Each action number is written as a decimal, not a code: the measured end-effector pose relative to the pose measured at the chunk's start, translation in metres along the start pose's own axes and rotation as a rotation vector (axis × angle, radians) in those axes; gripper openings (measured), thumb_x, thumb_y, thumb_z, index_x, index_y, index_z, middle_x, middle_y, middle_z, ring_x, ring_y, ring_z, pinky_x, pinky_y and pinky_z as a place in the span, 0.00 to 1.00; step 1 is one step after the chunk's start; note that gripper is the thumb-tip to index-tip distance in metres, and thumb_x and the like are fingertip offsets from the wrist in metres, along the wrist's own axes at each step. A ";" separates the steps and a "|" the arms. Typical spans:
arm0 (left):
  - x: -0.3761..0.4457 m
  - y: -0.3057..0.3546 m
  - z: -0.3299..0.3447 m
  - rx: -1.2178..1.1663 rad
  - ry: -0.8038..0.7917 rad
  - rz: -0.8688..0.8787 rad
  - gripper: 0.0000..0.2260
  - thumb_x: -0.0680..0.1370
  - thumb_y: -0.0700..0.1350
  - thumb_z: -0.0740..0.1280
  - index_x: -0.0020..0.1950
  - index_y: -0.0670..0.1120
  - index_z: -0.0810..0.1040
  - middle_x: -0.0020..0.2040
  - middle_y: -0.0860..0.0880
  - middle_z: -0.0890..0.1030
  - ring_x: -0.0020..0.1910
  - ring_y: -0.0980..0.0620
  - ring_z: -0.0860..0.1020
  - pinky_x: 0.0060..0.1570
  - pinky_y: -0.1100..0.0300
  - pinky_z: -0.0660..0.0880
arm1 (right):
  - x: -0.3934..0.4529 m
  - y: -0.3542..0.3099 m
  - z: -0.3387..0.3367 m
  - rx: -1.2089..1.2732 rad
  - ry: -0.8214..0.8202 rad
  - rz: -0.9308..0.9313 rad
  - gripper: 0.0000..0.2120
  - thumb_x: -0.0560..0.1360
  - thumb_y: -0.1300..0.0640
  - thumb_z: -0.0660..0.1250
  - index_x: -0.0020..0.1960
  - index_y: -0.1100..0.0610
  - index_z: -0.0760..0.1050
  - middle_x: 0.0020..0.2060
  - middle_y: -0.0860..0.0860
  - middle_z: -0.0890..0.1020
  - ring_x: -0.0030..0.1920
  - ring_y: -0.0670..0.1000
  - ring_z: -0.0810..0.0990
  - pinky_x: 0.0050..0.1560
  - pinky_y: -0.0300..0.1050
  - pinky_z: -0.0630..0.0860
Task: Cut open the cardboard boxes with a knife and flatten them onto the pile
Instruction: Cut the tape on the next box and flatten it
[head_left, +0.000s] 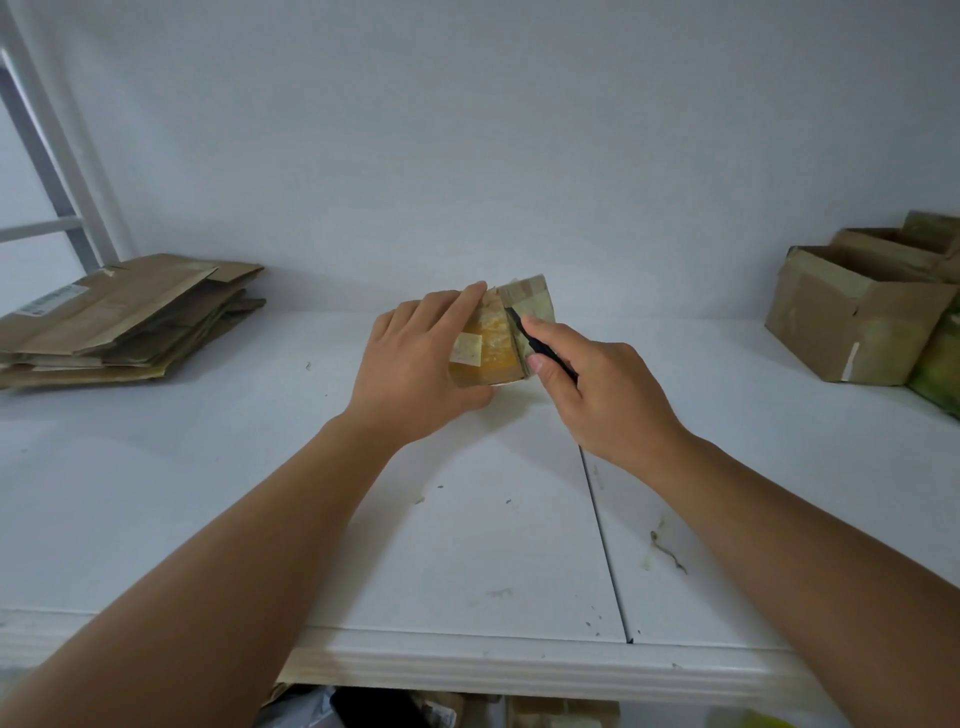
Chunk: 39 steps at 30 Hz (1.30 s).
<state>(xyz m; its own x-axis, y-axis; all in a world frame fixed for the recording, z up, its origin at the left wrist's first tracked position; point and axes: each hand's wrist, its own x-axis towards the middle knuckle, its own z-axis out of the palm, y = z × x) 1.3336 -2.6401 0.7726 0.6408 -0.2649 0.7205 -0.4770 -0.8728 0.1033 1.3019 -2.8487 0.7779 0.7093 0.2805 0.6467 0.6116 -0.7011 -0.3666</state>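
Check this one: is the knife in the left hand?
No, the right hand grips the knife against the box, while the left hand steadies it.

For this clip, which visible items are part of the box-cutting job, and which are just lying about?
Job:
small taped box, steadied by the left hand
black knife, held in the right hand
flattened pile
uncut boxes

Lying about:
debris scraps on the white table
metal frame

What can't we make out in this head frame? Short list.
- Knife blade: head view, too small and dark where it meets the small box; cut depth unclear.
- Small box's left side: covered by the left hand.
- Open boxes: cut off by the right edge.
- Pile label: blurred.
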 end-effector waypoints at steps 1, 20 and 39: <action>0.000 0.000 0.000 -0.003 0.001 -0.005 0.44 0.65 0.56 0.77 0.78 0.50 0.63 0.68 0.50 0.74 0.65 0.44 0.72 0.65 0.50 0.64 | 0.000 0.000 0.000 0.000 -0.010 0.005 0.19 0.82 0.55 0.61 0.72 0.51 0.71 0.34 0.51 0.80 0.31 0.50 0.73 0.34 0.47 0.71; -0.001 -0.001 -0.001 -0.010 0.007 -0.032 0.44 0.66 0.55 0.78 0.79 0.49 0.63 0.69 0.49 0.74 0.65 0.43 0.73 0.64 0.49 0.67 | 0.001 -0.001 0.000 -0.072 -0.052 -0.013 0.19 0.82 0.55 0.60 0.73 0.50 0.70 0.28 0.44 0.71 0.32 0.53 0.72 0.35 0.47 0.70; 0.001 -0.008 0.001 -0.033 0.028 -0.144 0.45 0.67 0.58 0.76 0.79 0.51 0.60 0.69 0.52 0.73 0.65 0.46 0.72 0.63 0.52 0.66 | -0.001 -0.002 0.002 -0.126 -0.099 -0.023 0.19 0.82 0.55 0.59 0.72 0.50 0.70 0.32 0.50 0.77 0.33 0.56 0.75 0.35 0.50 0.74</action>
<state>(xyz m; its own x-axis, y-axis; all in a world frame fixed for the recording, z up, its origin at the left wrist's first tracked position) 1.3387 -2.6335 0.7713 0.6873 -0.1265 0.7153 -0.4012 -0.8870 0.2286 1.3007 -2.8461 0.7766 0.7303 0.3565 0.5827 0.5840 -0.7685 -0.2616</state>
